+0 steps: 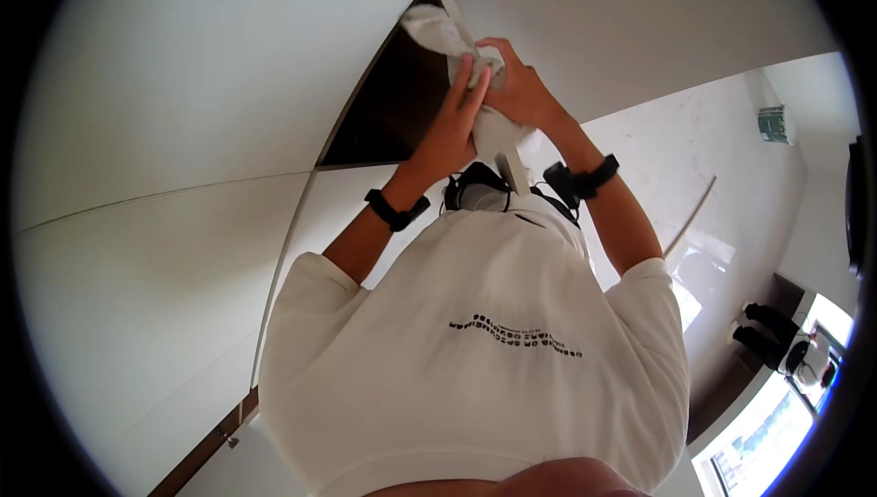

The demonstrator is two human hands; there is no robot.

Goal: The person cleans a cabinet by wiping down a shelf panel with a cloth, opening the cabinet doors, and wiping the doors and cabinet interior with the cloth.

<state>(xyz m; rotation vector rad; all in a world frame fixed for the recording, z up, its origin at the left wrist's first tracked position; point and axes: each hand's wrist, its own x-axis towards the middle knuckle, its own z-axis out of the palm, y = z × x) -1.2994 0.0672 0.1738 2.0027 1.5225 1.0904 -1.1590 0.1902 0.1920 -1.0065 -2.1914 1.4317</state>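
Note:
A crumpled white cloth (437, 31) is bunched between my two hands, in front of a dark gap in the white cabinet. My left hand (449, 127) presses on the cloth from the left, its fingers pointing up along it. From the other side my right hand (523, 93) grips the cloth, with the index finger raised and bent. One end of the cloth flops up past my fingers, and the lower part hangs down beneath my hands. Black bands with small devices sit on both wrists.
A large white cabinet panel (164, 86) fills the left, and another pale panel (621, 22) spans the top right. The dark cabinet opening (375, 118) lies between them. On the right are a green bucket (776, 124), a thin stick (692, 214) on the floor and another person (767, 333) near a window.

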